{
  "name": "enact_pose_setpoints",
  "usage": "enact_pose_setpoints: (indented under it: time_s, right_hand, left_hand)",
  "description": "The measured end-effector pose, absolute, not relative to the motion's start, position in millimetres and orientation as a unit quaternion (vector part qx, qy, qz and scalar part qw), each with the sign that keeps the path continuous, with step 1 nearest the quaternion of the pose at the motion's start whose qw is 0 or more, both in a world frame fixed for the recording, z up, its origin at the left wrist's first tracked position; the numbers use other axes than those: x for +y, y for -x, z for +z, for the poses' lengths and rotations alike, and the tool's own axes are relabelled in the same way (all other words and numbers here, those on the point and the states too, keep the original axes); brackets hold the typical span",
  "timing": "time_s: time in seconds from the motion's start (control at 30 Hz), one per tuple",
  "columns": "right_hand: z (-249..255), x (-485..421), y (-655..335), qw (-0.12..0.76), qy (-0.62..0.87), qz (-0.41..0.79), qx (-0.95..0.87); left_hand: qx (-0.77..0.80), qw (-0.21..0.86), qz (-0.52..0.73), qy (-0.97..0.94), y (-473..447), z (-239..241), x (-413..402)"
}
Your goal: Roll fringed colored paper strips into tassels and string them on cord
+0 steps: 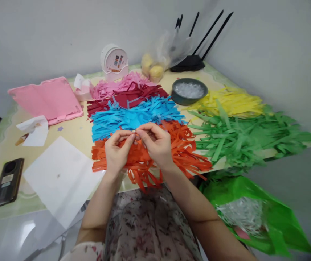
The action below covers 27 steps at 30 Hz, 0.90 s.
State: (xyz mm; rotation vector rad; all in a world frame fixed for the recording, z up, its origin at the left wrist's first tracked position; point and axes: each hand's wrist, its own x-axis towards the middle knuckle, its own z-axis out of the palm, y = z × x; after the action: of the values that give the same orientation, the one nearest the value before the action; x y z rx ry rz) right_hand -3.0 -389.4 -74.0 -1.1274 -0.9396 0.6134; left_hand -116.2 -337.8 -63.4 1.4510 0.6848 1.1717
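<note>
My left hand [118,149] and my right hand [155,144] meet fingertip to fingertip above a heap of orange paper strips [186,159]. Both pinch at a small bit of an orange paper strip [135,135], which the fingers mostly cover. Just beyond the hands lies a bundle of blue paper strips [136,114], with dark red strips [128,98] and pink strips [125,85] behind it. To the right are green strips [242,136] and yellow strips [228,101].
A dark bowl [175,97] of clear bits stands behind the strips. On the left lie a white sheet [62,177], a phone [8,183] and a pink case [48,99]. A router [189,63] sits at the back; a green bag [283,224] hangs below the right edge.
</note>
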Motion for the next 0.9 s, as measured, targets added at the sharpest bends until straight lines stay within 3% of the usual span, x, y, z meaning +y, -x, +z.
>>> enact_pose_setpoints:
  time_s: [0.33,0.57,0.73,0.9]
  right_hand:
    - [-75,-388,2,0.696,0.509,0.290,-0.415]
    - [-74,-392,4,0.696,0.527,0.215,-0.437]
    - [-76,-391,3,0.678,0.521,0.272,-0.442]
    - [-59,-396,-11,0.665,0.522,0.264,-0.464]
  left_hand:
    - [0.287,0.610,0.479,-0.562,115,-64,-341]
    - [0.273,0.595,0.485,-0.579,114,-62,-345]
    - [0.273,0.589,0.499,-0.574,115,-64,-344]
    - [0.238,0.651,0.450,-0.563,117,-62,-342]
